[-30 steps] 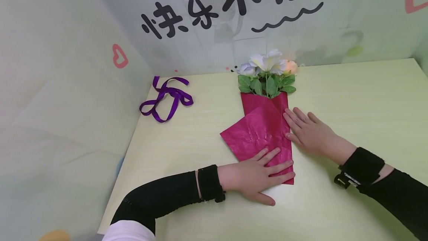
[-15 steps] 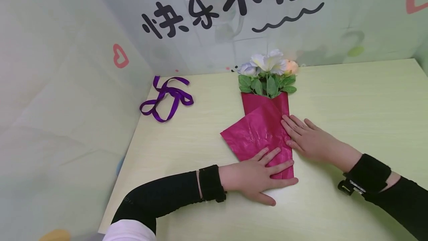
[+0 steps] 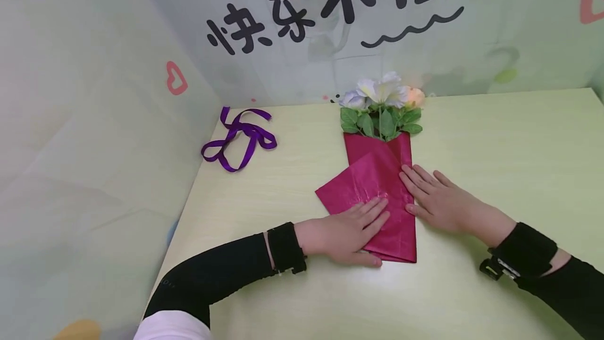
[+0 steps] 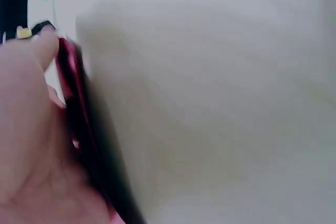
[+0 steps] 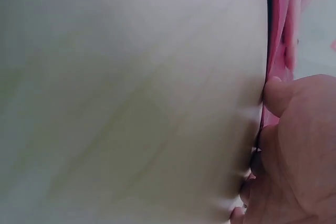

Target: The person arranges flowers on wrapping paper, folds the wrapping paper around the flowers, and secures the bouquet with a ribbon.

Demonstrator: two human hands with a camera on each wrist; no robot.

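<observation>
A bouquet of artificial flowers [image 3: 384,91] with green leaves lies on the table, its stems wrapped in magenta wrapping paper [image 3: 394,230]. One paper flap is folded over the front, its corner pointing left. My left hand [image 3: 351,230] rests flat on the lower left of the wrapping, fingers straight, thumb near the bottom edge. Along the right edge of the paper lies my right hand [image 3: 441,198], its straight fingertips on that edge. In the left wrist view the paper's edge [image 4: 73,77] shows beside the left hand; the right wrist view has the right fingers along the paper [image 5: 281,30].
A loose purple ribbon [image 3: 240,140] lies at the table's back left. The pale wooden table [image 3: 509,146] meets a printed backdrop [image 3: 283,67] behind the flowers, and another sheet hangs along the left side.
My left hand has slid up and left over the wrapping, baring its lower right corner, and its fingers have drawn closer together. My right hand has moved slightly down along the paper's edge.
</observation>
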